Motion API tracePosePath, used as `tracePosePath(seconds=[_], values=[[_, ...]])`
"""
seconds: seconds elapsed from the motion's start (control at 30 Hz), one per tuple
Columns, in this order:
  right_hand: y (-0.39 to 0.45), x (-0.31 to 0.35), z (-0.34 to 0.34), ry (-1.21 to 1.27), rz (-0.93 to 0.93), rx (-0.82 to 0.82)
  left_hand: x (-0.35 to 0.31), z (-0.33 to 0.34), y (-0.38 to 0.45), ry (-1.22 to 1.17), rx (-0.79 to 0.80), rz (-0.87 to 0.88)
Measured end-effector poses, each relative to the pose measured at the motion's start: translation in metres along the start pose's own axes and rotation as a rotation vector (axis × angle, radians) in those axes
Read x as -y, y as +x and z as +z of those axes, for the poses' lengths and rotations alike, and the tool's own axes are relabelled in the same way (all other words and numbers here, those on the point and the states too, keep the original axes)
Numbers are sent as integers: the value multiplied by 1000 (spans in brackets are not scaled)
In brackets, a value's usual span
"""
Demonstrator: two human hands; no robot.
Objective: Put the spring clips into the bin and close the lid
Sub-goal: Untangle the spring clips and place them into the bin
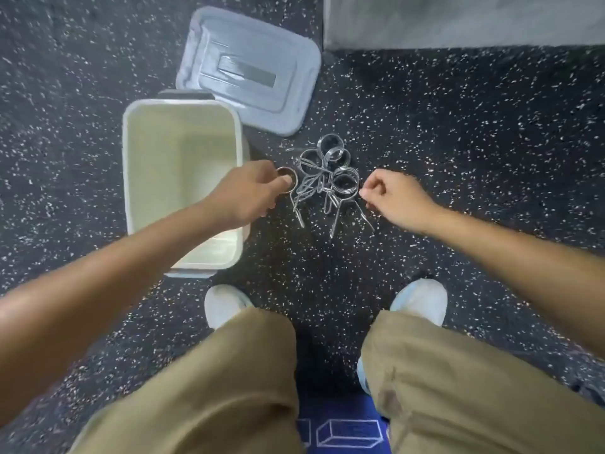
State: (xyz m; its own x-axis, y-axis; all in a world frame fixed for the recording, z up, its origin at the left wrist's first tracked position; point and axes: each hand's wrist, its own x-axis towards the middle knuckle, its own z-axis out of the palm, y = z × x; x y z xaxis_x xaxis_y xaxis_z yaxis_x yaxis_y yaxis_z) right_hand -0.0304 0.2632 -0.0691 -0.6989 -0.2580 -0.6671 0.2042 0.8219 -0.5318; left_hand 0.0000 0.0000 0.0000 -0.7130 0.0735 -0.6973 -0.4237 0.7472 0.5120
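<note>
Several metal spring clips (327, 173) lie tangled in a pile on the speckled black floor. To their left stands the open cream bin (178, 178), nothing visible inside. Its grey lid (248, 70) lies flat on the floor behind the bin. My left hand (248, 191) reaches across the bin's right rim, and its fingers are closed on the ring of the leftmost spring clip (288, 178). My right hand (393, 198) hovers just right of the pile with fingers curled, pinching at a clip's wire leg; whether it grips it is unclear.
My two white shoes (226, 306) and tan trouser legs fill the near foreground. A grey block or wall base (458, 21) stands at the back right. A blue mat (340, 430) lies between my legs.
</note>
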Motion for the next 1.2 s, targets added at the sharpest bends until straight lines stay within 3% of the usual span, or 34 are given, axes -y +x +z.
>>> tracePosePath(seconds=[0.13, 0.37, 0.53, 0.77, 1.03, 1.2], values=[[23, -14, 19, -121, -14, -83, 14, 16, 27, 160, -94, 25], [48, -11, 45, -120, -129, -204, 10, 29, 59, 216, -160, 153], [67, 0, 71, -234, -39, -324, 6, 29, 66, 243, -159, 177], [69, 8, 85, -219, 43, -373, -7, 20, 73, 361, -168, 184], [44, -14, 60, -120, -129, -518, -22, 12, 95, 395, -204, 200], [26, -45, 37, 7, -115, -600, -30, 32, 117, 441, -139, 282]])
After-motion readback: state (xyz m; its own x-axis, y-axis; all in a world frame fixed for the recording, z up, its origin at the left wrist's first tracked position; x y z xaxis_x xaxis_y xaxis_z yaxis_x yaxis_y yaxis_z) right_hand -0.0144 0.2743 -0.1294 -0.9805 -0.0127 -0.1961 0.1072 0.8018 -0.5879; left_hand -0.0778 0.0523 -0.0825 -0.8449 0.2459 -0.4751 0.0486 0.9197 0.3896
